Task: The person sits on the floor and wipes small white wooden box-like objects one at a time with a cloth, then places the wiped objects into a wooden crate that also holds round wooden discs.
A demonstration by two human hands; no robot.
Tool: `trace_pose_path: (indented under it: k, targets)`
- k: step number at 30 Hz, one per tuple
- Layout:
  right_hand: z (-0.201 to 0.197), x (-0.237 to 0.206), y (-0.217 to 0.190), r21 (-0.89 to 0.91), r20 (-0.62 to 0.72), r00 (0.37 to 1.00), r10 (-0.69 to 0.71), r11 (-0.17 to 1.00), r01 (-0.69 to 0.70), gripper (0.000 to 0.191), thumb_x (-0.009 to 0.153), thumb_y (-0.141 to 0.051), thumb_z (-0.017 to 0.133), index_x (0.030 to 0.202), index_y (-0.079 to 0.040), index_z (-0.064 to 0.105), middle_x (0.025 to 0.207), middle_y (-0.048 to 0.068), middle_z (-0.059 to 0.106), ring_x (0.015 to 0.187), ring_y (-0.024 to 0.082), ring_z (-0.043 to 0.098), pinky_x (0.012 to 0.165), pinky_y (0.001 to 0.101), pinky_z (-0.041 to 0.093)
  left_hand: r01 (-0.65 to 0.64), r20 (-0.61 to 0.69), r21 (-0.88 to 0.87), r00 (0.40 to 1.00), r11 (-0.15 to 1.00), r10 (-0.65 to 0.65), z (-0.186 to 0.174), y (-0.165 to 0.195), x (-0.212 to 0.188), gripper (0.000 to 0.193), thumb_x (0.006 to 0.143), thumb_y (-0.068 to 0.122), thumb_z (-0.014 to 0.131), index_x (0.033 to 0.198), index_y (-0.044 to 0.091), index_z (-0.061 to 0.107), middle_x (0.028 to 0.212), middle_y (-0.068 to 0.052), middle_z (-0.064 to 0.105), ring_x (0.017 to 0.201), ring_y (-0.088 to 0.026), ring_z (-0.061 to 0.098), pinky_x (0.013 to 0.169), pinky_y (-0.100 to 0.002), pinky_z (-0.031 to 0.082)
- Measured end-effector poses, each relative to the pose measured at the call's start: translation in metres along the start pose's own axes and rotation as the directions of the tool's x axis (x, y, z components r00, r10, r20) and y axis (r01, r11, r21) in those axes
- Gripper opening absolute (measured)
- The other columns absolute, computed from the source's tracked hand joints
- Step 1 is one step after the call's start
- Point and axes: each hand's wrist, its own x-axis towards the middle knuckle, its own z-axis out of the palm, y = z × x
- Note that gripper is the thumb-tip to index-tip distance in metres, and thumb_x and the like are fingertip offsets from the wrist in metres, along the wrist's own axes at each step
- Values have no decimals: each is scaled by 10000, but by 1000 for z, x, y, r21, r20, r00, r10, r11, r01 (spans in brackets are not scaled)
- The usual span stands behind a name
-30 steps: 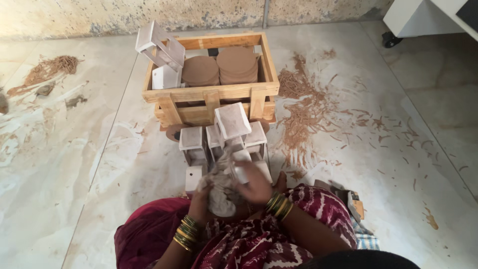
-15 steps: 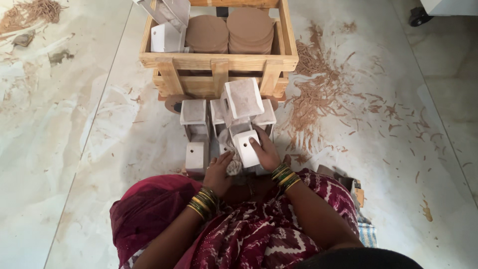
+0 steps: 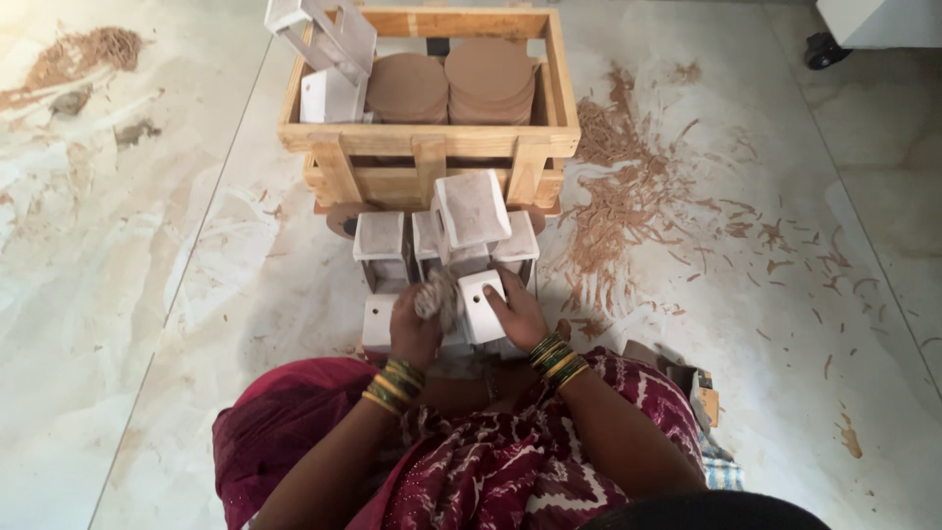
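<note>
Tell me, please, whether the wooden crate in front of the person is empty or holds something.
Not empty: the wooden crate holds two stacks of brown round discs and white blocks at its left end.

The white frame in the crate is cut off at the top edge.

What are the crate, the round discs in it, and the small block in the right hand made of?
Crate: bare, unfinished wood; pale slats with visible grain.
Discs: looks like brown pressed fibreboard or wood; flat, matte, uniform colour, stacked. Cannot tell which.
Block: probably wood painted or primed white; matte, square edges, one small dark hole.
Left hand holds a crumpled greyish wad, likely cloth or sandpaper.
</note>
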Motion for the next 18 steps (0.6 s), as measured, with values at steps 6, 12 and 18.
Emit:
trace_pose_path:
  k: [6,12,18]
  targets:
    - [-1,0,13,-14,32,994,100,995,-100,613,1025,-407,531,1478,-2,453,1436,247,546,1322,401,550,1095,415,432,218,157,-116,967,969,-199,26,6,11,341,871,66,669,1204,-10,678,1214,-208,715,1088,-341,711,943,-426,566]
    - [-11,2,-11,-45,-41,998,-45,998,43,578,1014,-372,583,1447,2,503,1432,239,571,1341,403,537,1122,442,425,110,463,-21,882,994,-88,-8,-4,-51,444,809,60,752,1244,-3,687,1279,-175,694,1154,-312,692,1003,-400,546]
    - [-21,-20,-72,-144,139,874,-465,864,483,641,766,-296,735,1362,-114,586,1410,224,556,1298,394,529,1082,545,429,733,688,-657,679,176,-256,-38,23,-46,485,897,142,643,1343,-27,553,1243,-196,700,1112,-321,693,968,-460,554]
